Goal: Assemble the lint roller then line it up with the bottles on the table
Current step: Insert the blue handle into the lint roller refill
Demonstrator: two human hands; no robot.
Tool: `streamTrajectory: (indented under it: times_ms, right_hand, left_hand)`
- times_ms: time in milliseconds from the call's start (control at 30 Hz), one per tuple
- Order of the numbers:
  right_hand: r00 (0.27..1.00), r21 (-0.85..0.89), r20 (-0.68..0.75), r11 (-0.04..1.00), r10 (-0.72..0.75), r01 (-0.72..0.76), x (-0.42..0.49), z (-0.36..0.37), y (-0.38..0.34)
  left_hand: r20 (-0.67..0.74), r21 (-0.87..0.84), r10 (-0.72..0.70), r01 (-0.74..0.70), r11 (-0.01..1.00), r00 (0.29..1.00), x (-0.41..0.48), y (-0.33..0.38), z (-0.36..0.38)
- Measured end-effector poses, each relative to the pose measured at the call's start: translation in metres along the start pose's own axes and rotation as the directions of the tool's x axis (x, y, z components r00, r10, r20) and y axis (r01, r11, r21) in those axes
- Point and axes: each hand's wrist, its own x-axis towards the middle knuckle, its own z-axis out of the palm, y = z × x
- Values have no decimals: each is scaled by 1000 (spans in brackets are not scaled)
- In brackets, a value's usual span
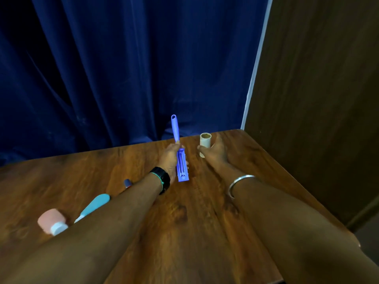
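Note:
My left hand (170,158) grips a purple lint roller handle (176,128) around its middle, its thin end pointing up and away and its open frame end (183,167) toward me. Just to the right, my right hand (215,152) is closed around a beige cardboard roll (205,140), held upright over the far part of the wooden table (194,218). The handle and the roll are apart. At the left lie a pink bottle with a white cap (52,221), a light blue bottle (96,203) and a small dark bottle (127,183), partly hidden by my left forearm.
A dark blue curtain (133,68) hangs behind the table's far edge. A dark wooden panel (320,89) stands along the table's right side. A watch is on my left wrist and a metal bangle on my right.

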Motion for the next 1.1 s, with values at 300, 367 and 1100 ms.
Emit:
streamTrajectory:
  times_ms: [300,367,1100]
  right_hand:
    - [994,180,102,984,-26,7,17,20,17]
    - [988,192,127,980,-83,58,7,22,16]
    - [855,366,451,927,-256,85,-121,-3,-32]
  left_hand:
    - [17,-88,26,-24,996,1000,32,-2,9]
    - [-5,-103,53,-53,993,999,34,2,10]
    - [-184,-270,211,-256,928,960,-45,77,-8]
